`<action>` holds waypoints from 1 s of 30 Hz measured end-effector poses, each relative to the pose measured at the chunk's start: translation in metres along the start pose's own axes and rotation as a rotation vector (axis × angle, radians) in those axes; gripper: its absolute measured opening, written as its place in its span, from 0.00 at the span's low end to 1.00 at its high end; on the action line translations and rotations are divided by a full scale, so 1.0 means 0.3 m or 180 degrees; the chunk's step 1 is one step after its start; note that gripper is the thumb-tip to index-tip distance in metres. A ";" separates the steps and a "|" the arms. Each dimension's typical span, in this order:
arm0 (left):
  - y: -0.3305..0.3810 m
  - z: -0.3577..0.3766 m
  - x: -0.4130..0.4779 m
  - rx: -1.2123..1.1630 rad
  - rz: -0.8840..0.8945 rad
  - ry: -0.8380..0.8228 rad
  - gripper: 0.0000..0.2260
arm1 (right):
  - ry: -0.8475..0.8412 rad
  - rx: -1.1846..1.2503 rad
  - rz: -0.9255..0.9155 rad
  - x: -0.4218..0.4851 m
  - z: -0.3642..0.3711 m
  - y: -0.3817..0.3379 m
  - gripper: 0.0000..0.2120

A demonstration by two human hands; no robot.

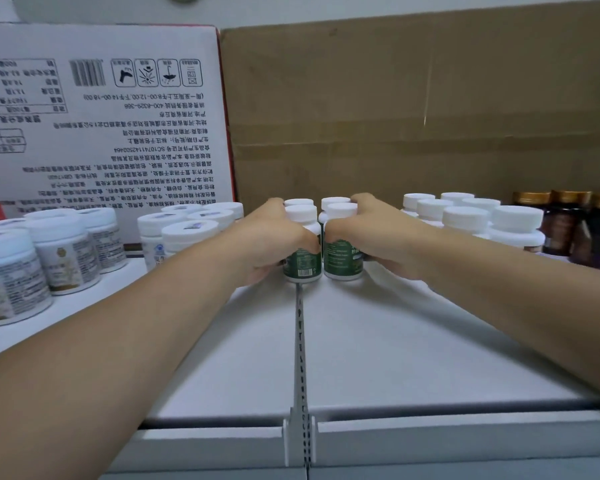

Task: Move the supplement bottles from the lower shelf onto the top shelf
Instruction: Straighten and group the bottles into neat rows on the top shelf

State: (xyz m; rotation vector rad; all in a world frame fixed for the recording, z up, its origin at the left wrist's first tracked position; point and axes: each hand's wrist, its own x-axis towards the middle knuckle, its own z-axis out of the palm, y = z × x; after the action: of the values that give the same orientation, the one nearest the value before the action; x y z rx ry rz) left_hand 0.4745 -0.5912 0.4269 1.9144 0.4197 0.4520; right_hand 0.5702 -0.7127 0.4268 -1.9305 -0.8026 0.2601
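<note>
Supplement bottles [342, 258] sit between left hand [274, 237] and right hand [381, 233], fingers [362, 198] seemingly gripping them.

Left grip [274, 237] curled round left green-label bottle [302, 263], right grip [371, 233] curled round right green-label bottle [342, 259]. Both bottles upright, just beside each other, bases on white shelf [378, 341]. Two more white caps [334, 202] just behind them. Slotted divider strip [300, 341] runs from shelf front to bottles. White jars [63, 254] left; white-capped bottles [465, 216] and amber bottles [568, 230] right. Printed white box [111, 133] and brown cardboard [413, 116] behind.
</note>
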 end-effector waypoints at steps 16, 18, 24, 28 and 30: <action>-0.022 -0.017 0.003 0.0284 0.0086 -0.0280 0.34 | -0.0377 0.0795 -0.0423 0.015 0.018 0.086 0.40; -0.029 -0.019 0.006 0.0239 0.0087 -0.0305 0.38 | -0.0524 0.0798 -0.0463 0.010 0.013 0.087 0.37; -0.027 -0.014 -0.024 0.0274 0.0256 -0.0496 0.29 | -0.0648 0.0763 -0.0627 -0.010 -0.006 0.097 0.24; -0.028 -0.007 -0.037 0.0321 0.0524 -0.0575 0.20 | -0.0640 0.0693 -0.0667 -0.001 -0.005 0.106 0.24; -0.027 -0.004 -0.042 0.0308 0.0567 -0.0592 0.20 | -0.0633 0.0699 -0.0688 0.003 -0.005 0.108 0.24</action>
State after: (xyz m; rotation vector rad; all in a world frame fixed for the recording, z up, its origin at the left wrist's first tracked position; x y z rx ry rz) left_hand 0.4623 -0.5935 0.4183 2.0763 0.1523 0.3703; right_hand 0.5853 -0.7228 0.3999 -1.6147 -1.0604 0.3956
